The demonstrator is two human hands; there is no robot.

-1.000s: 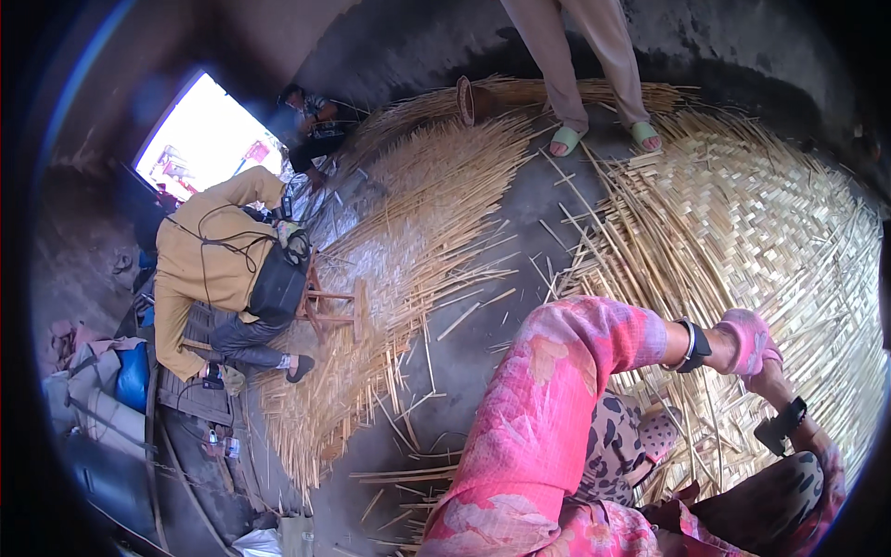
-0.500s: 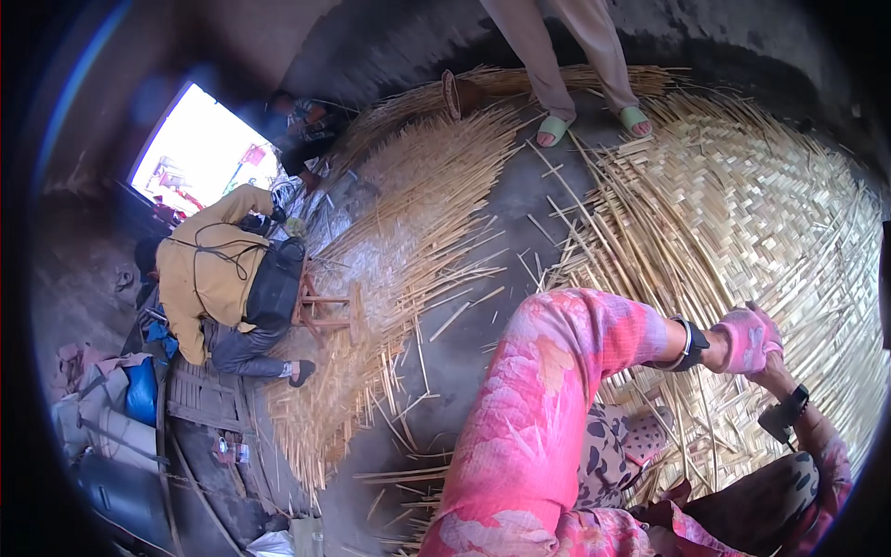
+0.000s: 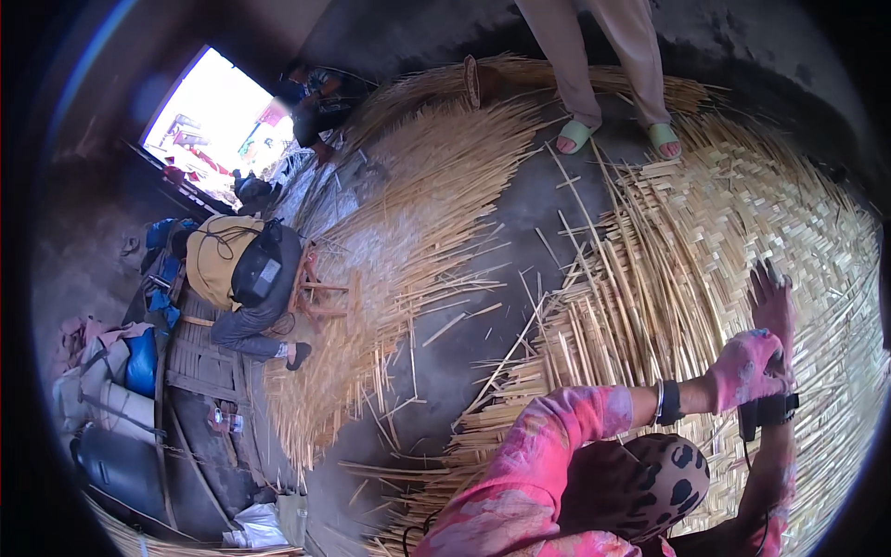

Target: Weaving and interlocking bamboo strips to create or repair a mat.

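Observation:
My left hand (image 3: 745, 369), in a pink fingerless-looking glove, is closed around my right wrist, just above a black wrist strap (image 3: 775, 409) with a dark device. The fingers' far side is partly hidden. Beyond it, my right hand (image 3: 771, 299) is stretched out with fingers spread and nothing in it, over the pale woven mat (image 3: 733, 223). Whether it touches the mat I cannot tell. Another band (image 3: 668, 403) circles my left wrist, below the pink patterned sleeve (image 3: 529, 455). Spotted dark cloth (image 3: 650, 487) covers my knee between the arms.
Loose strips (image 3: 594, 334) stick out along the mat's left edge. A person in green slippers (image 3: 575, 136) stands at its far side. To the left, a person in a yellow top (image 3: 223, 260) bends beside a small wooden stool (image 3: 320, 292) and a second mat (image 3: 343, 371).
My right hand has gone from clasped with the left to stretched out flat, and my left hand now grips the wrist. The person in yellow bends lower. My view has shifted slightly.

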